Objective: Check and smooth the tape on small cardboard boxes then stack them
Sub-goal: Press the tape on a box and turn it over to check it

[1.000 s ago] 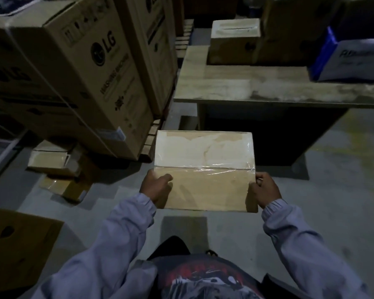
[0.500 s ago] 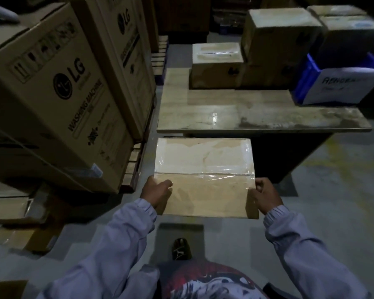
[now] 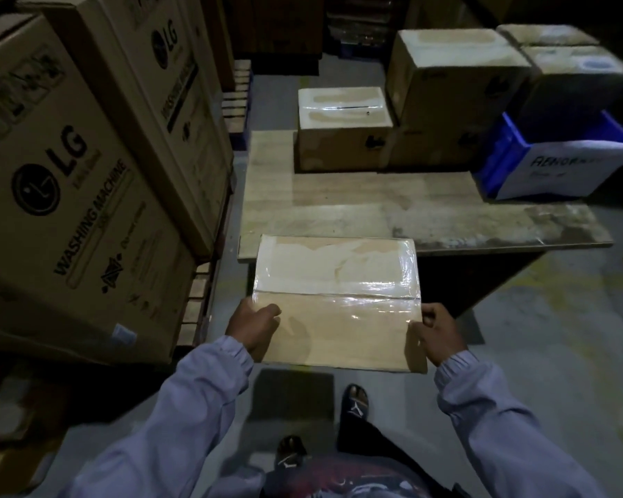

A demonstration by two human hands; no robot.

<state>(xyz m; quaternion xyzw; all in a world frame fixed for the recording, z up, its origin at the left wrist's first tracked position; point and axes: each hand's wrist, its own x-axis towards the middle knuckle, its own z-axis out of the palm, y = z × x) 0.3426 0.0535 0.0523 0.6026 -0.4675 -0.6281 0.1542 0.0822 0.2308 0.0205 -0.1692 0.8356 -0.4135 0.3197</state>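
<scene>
The box (image 3: 335, 303) is held in the air at the near edge of the surface (image 3: 374, 217); our left hand (image 3: 254, 327) and right hand (image 3: 434, 334) grip its two sides; we judge the carrying step is in hand; next it needs a square placing on the boxes (image 3: 344, 127) there.

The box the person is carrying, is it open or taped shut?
Taped shut. The held box has its flaps closed flat, with shiny clear tape across the seam. The left hand and right hand grip its sides.

Big carton (image 3: 69, 195) reads "LG" and "WASHING MACHINE"; second carton (image 3: 166, 66) "LG".
</scene>
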